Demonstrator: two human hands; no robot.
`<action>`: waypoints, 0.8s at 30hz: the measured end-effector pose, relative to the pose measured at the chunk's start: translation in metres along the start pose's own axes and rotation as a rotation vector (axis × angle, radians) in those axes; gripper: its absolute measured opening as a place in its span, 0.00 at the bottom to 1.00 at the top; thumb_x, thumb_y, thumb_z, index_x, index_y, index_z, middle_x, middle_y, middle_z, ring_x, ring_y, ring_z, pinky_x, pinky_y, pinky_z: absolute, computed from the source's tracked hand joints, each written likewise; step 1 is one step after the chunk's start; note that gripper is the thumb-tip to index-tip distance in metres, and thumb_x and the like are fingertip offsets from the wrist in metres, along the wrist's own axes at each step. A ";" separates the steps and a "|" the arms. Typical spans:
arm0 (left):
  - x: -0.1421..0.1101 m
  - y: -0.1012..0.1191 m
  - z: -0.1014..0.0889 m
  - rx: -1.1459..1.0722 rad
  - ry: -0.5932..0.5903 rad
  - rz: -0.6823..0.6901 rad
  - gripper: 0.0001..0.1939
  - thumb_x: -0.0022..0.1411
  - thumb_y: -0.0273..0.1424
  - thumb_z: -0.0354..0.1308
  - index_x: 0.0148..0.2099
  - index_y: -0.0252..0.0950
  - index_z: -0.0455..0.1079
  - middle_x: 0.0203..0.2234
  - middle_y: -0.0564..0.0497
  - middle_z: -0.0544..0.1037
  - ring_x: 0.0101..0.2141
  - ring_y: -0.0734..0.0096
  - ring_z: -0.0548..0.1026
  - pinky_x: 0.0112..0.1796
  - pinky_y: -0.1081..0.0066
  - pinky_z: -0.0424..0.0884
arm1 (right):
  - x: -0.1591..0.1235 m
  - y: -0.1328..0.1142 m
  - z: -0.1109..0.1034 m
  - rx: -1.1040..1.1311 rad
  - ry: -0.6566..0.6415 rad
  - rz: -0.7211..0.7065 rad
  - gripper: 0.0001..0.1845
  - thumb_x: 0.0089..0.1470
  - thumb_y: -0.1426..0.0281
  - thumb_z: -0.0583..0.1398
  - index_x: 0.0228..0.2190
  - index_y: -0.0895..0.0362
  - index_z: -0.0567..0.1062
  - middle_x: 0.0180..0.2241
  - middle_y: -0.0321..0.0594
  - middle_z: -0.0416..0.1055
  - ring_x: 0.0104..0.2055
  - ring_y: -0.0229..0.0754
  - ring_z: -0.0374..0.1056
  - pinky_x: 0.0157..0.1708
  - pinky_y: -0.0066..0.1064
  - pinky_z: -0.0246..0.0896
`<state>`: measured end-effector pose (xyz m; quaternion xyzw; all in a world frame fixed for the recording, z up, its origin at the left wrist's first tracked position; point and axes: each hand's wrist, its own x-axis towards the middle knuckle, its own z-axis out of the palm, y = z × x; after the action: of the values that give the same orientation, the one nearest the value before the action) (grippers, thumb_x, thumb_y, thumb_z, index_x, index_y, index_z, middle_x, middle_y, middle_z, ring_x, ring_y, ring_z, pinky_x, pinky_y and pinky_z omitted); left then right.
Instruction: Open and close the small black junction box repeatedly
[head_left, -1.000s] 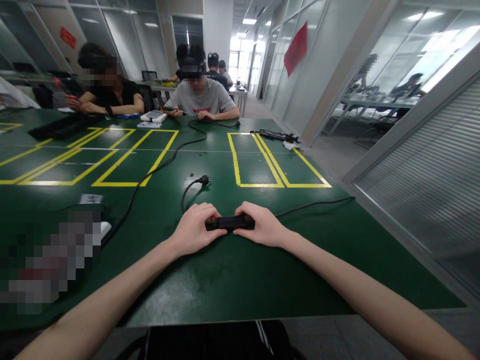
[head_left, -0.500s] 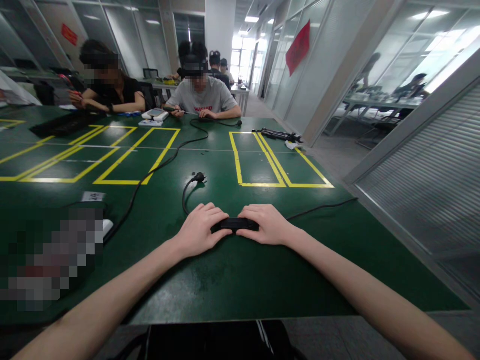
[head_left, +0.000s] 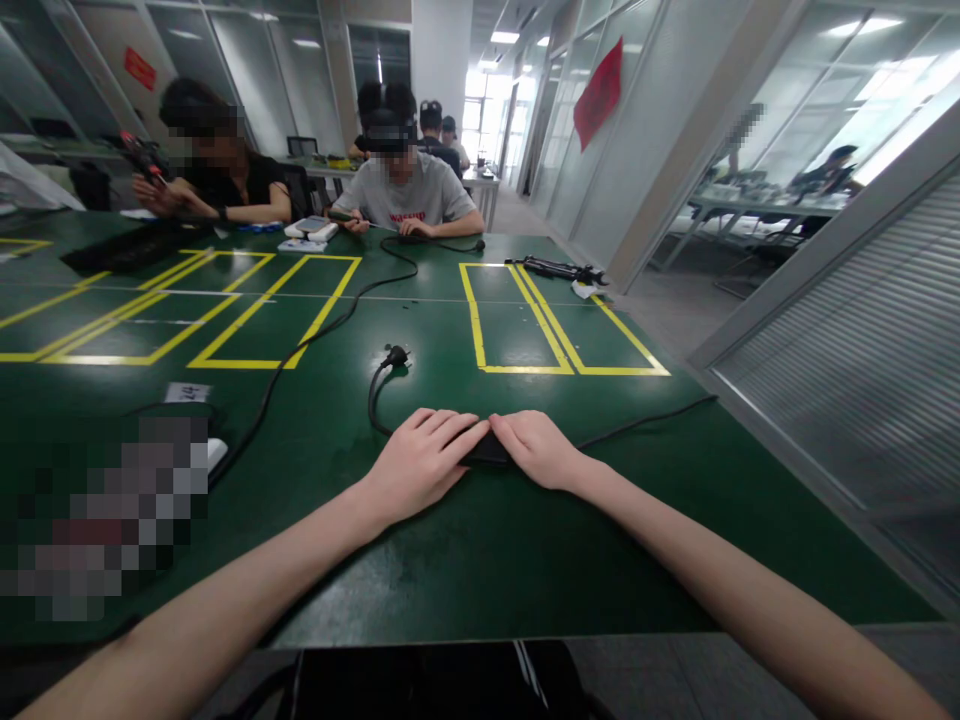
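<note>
Both my hands are on a black power adapter (head_left: 490, 453) near the middle of the table's front part. My left hand (head_left: 425, 455) covers its left end, with the thumb low at the near side and the fingers stretched across the top. My right hand (head_left: 541, 448) grips the right end, its fingertips meeting those of the left hand. Much of the adapter is hidden under the hands. A mains plug (head_left: 395, 357) on a short looped cord lies just beyond my left hand. A thin black cable (head_left: 645, 422) runs from beside my right hand to the table's right edge.
Yellow tape rectangles (head_left: 525, 370) mark the green table (head_left: 465, 580). A long black cable (head_left: 262, 405) crosses the left side, near a blurred-out object (head_left: 112, 510) and a paper tag (head_left: 187, 393). A black folded stand (head_left: 559, 270) lies far right. Two people sit opposite, handling things.
The adapter has turned from edge-on to lying flatter. My left fingers have slid right over its top, and my right hand has closed in beside them. The plug has shifted very slightly.
</note>
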<state>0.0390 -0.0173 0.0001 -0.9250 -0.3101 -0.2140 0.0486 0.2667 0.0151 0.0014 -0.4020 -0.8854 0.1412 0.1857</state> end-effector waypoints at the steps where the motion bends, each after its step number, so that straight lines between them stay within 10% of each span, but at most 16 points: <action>1: 0.000 0.001 0.000 0.013 -0.003 0.012 0.25 0.67 0.26 0.56 0.65 0.37 0.63 0.55 0.41 0.78 0.53 0.54 0.75 0.53 0.56 0.68 | 0.001 -0.001 0.000 0.026 -0.017 0.022 0.33 0.73 0.56 0.39 0.20 0.53 0.65 0.21 0.42 0.68 0.24 0.42 0.61 0.30 0.36 0.49; 8: -0.002 0.003 -0.003 0.019 -0.033 0.046 0.18 0.66 0.29 0.57 0.57 0.32 0.70 0.45 0.40 0.82 0.45 0.54 0.75 0.51 0.53 0.67 | -0.001 -0.008 -0.004 0.153 -0.150 0.108 0.34 0.73 0.55 0.43 0.19 0.55 0.69 0.20 0.38 0.67 0.23 0.39 0.61 0.27 0.32 0.51; 15: -0.001 -0.002 -0.004 -0.068 -0.001 -0.035 0.14 0.70 0.35 0.56 0.52 0.33 0.73 0.37 0.44 0.81 0.39 0.59 0.75 0.45 0.59 0.68 | -0.007 -0.005 -0.012 -0.215 -0.049 -0.357 0.23 0.65 0.51 0.59 0.42 0.60 0.75 0.36 0.46 0.76 0.36 0.46 0.71 0.36 0.35 0.59; 24: -0.002 -0.008 -0.006 -0.142 -0.056 -0.075 0.15 0.73 0.40 0.54 0.51 0.35 0.73 0.37 0.46 0.80 0.39 0.61 0.76 0.42 0.63 0.68 | -0.008 -0.002 -0.007 -0.252 0.025 -0.380 0.17 0.66 0.57 0.58 0.41 0.59 0.75 0.35 0.44 0.77 0.35 0.45 0.72 0.35 0.35 0.61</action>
<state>0.0305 -0.0137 0.0046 -0.9195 -0.3298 -0.2112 -0.0338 0.2734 0.0084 0.0072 -0.2498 -0.9535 -0.0132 0.1680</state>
